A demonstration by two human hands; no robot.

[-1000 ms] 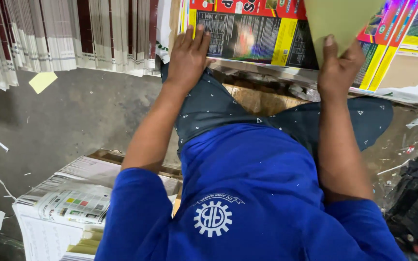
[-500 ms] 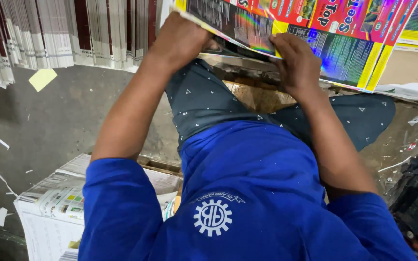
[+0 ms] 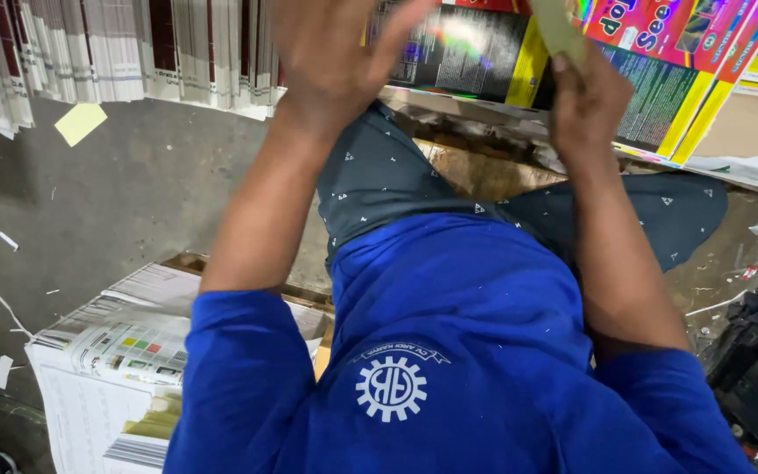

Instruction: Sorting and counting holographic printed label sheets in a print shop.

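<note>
- Head view, looking down over a blue long-sleeved top with a white gear-shaped emblem (image 3: 390,387) and dark patterned shorts (image 3: 396,180); both forearms are raised towards the top of the frame.
- Left hand (image 3: 335,53): blurred, palm spread, fingers extended upward and apart. It lies over the near edge of the glossy printed sheet with black, yellow and red panels (image 3: 484,53); whether it presses on the sheet or only hovers over it cannot be told.
- Right hand (image 3: 585,101): fingers curled, closed round the lower end of a flat olive-green card piece (image 3: 559,26) that runs up and out of frame. Thumb sits against the card's near face.
- Printed sheet sits at top centre, just beyond the knees, tilted, its right part overlapping further sheets of the same kind (image 3: 704,79).
- Stacks of pale printed paper, standing on edge (image 3: 116,48), line the top left along a grey concrete floor (image 3: 133,193).
- Small yellow paper slip (image 3: 80,122) lies on the floor below those stacks.
- Flat bundle of white printed sheets with small colour patches (image 3: 107,369) lies at lower left, beside the left elbow.
- Paper scraps are scattered on the floor at far left.
</note>
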